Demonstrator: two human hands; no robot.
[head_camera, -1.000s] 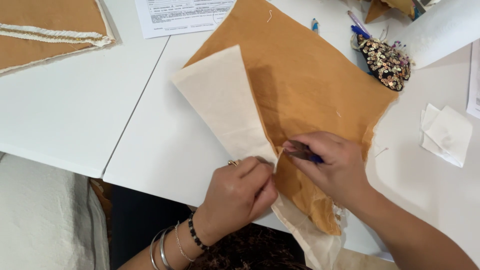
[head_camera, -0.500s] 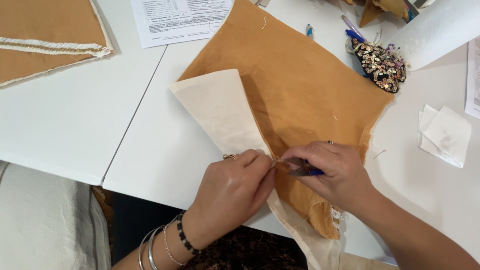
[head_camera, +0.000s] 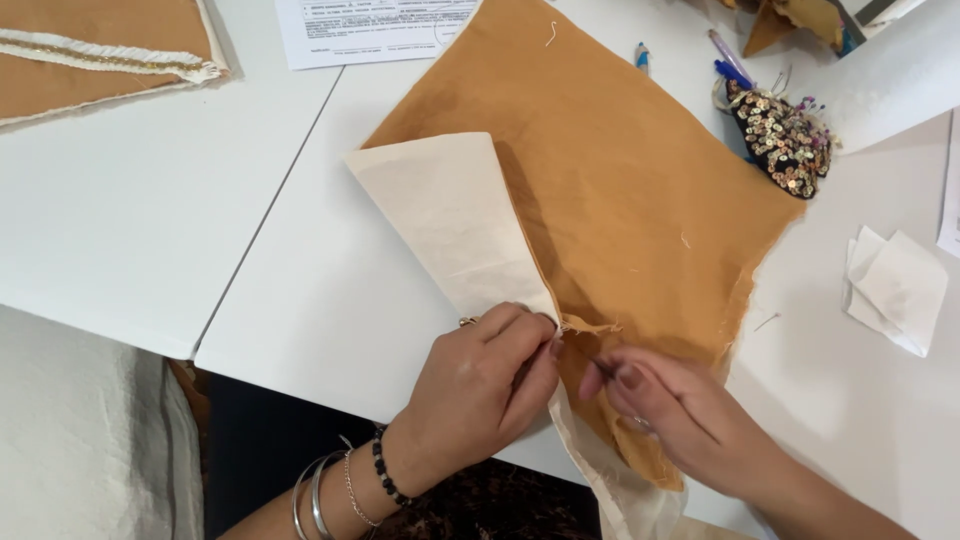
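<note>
Low centre of the frame: left hand (head_camera: 480, 385) pinched shut on the edge of the cream lining (head_camera: 455, 225), right at the frayed seam where it meets the mustard fabric (head_camera: 620, 190). Just beside it, right hand (head_camera: 680, 415) with fingers closed together on the mustard fabric near that seam; whether a tool sits in the grip, cannot tell. Bangles and a bead bracelet (head_camera: 385, 470) on the left wrist.

No true container in sight; closest thing, a sequinned pincushion (head_camera: 785, 140) at upper right on the white bench (head_camera: 150, 220), stuck with coloured-headed pins. Pens (head_camera: 725, 60) just behind it. Folded white paper scraps (head_camera: 895, 285) at right edge, printed sheet (head_camera: 380, 25) at top, second mustard piece with cream trim (head_camera: 100, 60) at upper left.

Against half a second ago: hands lower in the frame, right hand slid down and away from the seam, the bluish tool formerly seen in it no longer visible, cloth spread much the same.
</note>
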